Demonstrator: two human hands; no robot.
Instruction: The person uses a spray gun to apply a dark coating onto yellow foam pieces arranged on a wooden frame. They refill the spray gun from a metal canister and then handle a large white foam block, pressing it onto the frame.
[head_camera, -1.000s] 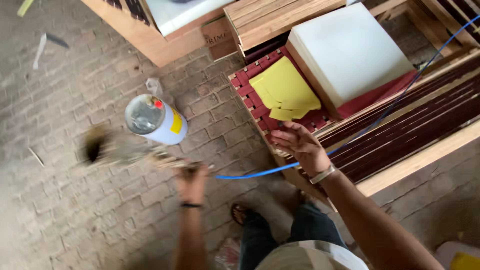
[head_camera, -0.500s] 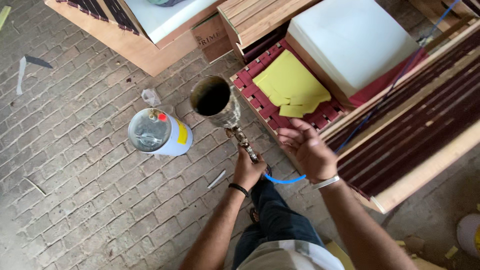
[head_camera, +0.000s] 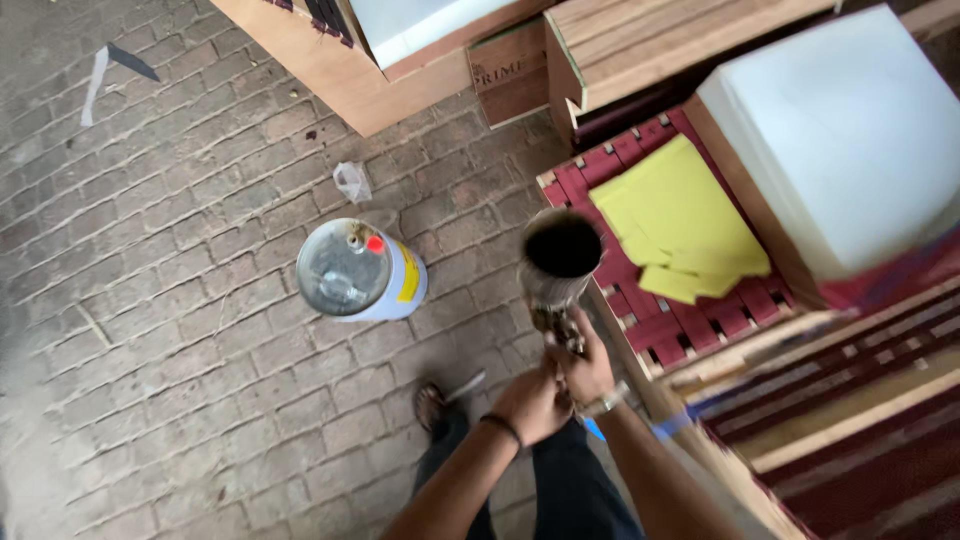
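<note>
Both my hands grip a metal spray gun (head_camera: 558, 290) in front of me, its open cup pointing up toward the camera. My left hand (head_camera: 530, 402), with a black band on the wrist, wraps the lower handle. Right beside it, my right hand (head_camera: 588, 368), wearing a bracelet, clasps the gun body. A blue hose (head_camera: 668, 424) runs from below my hands to the right. On the brick floor to the left stands a white round can (head_camera: 360, 270) with a metal lid and yellow label.
A red slatted wooden frame (head_camera: 640, 300) lies to the right with yellow sheets (head_camera: 680, 220) and a white foam block (head_camera: 850, 130) on it. Wooden panels and boxes (head_camera: 510, 65) stand at the top. A crumpled plastic scrap (head_camera: 352, 181) lies on the bricks. My sandalled foot (head_camera: 432, 405) is below.
My left hand swung the spray gun up from the floor at the left to in front of me. My right hand left the frame edge and joined it on the gun.
</note>
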